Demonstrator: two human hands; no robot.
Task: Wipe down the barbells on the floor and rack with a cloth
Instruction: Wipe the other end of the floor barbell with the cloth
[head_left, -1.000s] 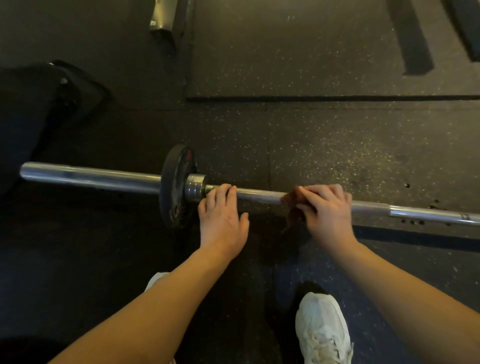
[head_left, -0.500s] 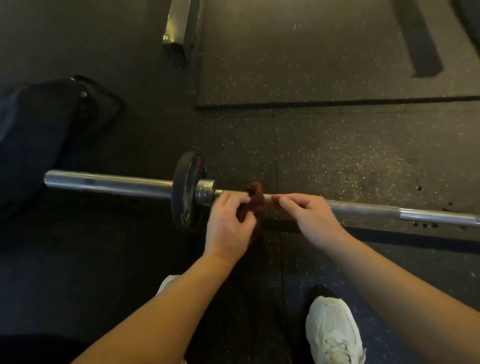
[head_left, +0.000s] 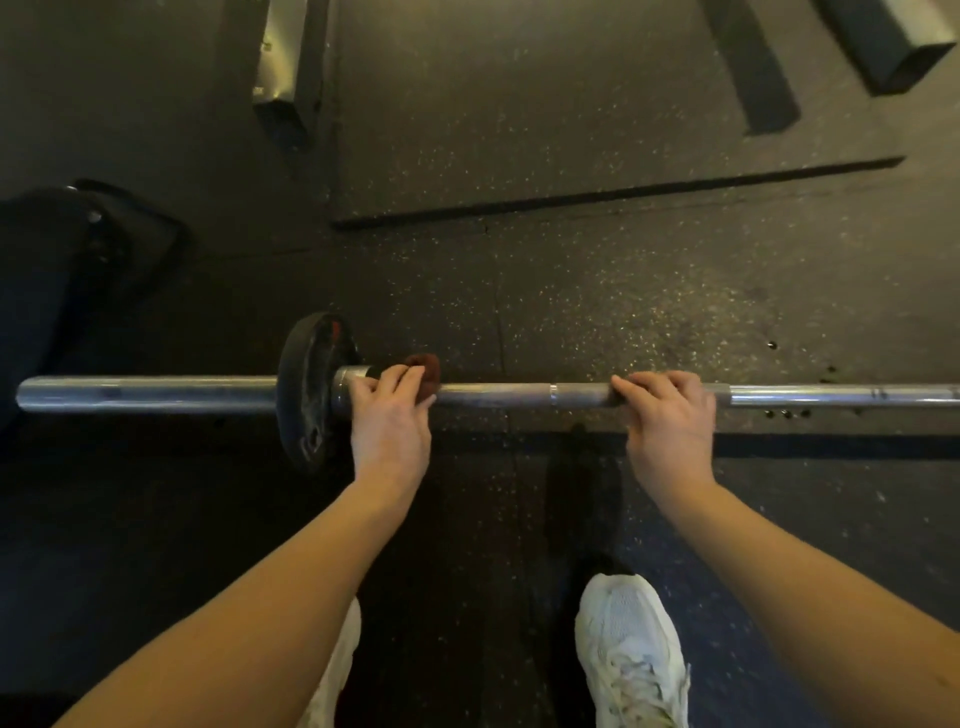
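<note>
Barbell (head_left: 493, 397) lies flat on the rubber floor (head_left: 623, 312), one weight plate (head_left: 306, 389) mounted on edge; the plate serves as reference. Left hand (head_left: 389, 421) sits just to the right of the plate, against the collar, fingers curled over the shaft and clamping a dark reddish cloth (head_left: 423, 371) to it; a bunched fold of cloth sticks up on the far side of the bar. Right hand (head_left: 667, 415) is well to the right of the plate, fingers wrapped over the bare shaft, no cloth under it; it reads as a steadying hold. Long axis of the bar runs left to right across the view, crosswise to the person's stance. The sleeve end points left, past the plate, and the other end leaves the frame on the right. A white shoe (head_left: 631, 654) stands on the near side, right of the plate. Progress, judged: early. The cloth is at the collar end of the shaft, so a pass along the shaft looks to be in hand. The metal's sheen does not tell which stretches are wiped. The sleeve left of the plate, the unseen far end and any rack bars remain.
</note>
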